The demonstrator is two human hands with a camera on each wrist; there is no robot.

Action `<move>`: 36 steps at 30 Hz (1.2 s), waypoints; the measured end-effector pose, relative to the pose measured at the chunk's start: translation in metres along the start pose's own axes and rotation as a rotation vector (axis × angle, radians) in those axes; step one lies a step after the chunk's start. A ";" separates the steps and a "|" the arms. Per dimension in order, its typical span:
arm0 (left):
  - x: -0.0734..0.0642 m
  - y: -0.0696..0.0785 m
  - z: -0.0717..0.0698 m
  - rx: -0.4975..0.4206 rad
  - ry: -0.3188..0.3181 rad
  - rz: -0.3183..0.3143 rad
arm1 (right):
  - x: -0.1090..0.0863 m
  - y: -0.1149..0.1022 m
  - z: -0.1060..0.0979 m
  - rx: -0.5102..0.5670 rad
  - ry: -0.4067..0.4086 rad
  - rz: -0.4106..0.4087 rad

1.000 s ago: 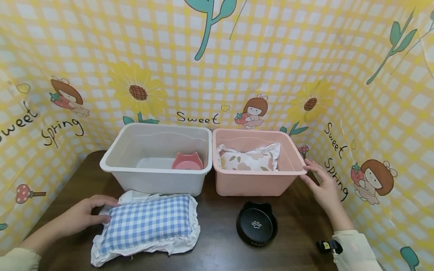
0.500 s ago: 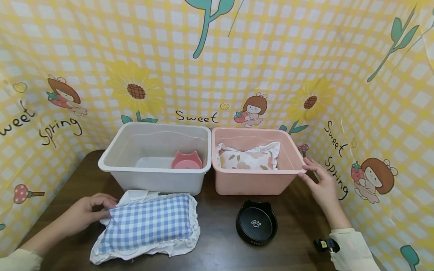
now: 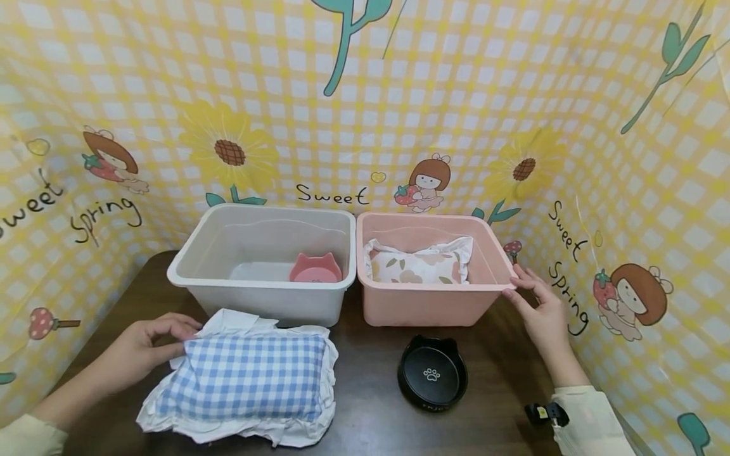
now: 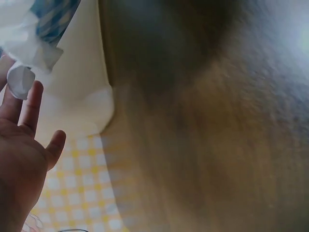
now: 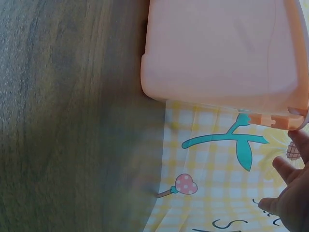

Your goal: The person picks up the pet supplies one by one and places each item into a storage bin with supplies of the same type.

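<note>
My left hand [image 3: 137, 348] pinches the upper left corner of a blue-and-white checked pillow [image 3: 256, 377] with a white ruffled edge. In the left wrist view, the white ruffle [image 4: 43, 53] sits between the fingers, with the other fingers spread. That corner is raised, while the rest of the pillow appears to lie on the table. My right hand [image 3: 544, 316] holds the front right corner of the pink bin [image 3: 422, 308] by its rim, thumb in front and fingers at the side. Inside that bin is a small floral pillow [image 3: 419, 267].
Left of the pink bin stands a light grey bin [image 3: 268, 304] holding a pink cat-eared bowl [image 3: 315, 269]. A black cat-eared bowl [image 3: 433, 373] with a paw print sits in front on the dark wooden table [image 3: 365, 405]. Yellow checked cloth [image 3: 319, 139] hangs behind and at the sides.
The left fingers have gone from resting at the pillow's edge to pinching its corner, which has risen slightly. The pillow's lower left part has shifted left. The right hand stays at the bin.
</note>
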State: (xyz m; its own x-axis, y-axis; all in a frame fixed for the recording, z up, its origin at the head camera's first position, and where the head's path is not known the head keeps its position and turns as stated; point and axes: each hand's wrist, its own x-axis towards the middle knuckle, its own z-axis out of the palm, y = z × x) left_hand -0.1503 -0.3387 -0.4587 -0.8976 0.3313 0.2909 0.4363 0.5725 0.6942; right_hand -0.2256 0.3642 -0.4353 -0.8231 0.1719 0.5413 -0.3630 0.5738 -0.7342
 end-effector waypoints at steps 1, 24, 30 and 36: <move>0.001 0.004 -0.001 -0.005 0.005 0.001 | 0.000 0.000 0.000 0.003 0.000 0.007; 0.047 0.091 -0.011 -0.183 0.095 0.086 | 0.005 0.000 -0.003 -0.074 -0.026 0.052; 0.066 0.115 -0.018 -0.236 0.089 0.073 | 0.005 -0.003 -0.003 -0.066 -0.030 0.063; 0.087 0.135 -0.018 -0.230 0.133 0.087 | 0.002 -0.003 -0.003 -0.050 -0.032 0.094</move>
State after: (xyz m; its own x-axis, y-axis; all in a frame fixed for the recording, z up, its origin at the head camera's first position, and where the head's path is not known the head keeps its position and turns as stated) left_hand -0.1704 -0.2455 -0.3278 -0.8642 0.2616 0.4297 0.5002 0.3555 0.7896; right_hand -0.2248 0.3654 -0.4302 -0.8664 0.2015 0.4569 -0.2619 0.5957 -0.7593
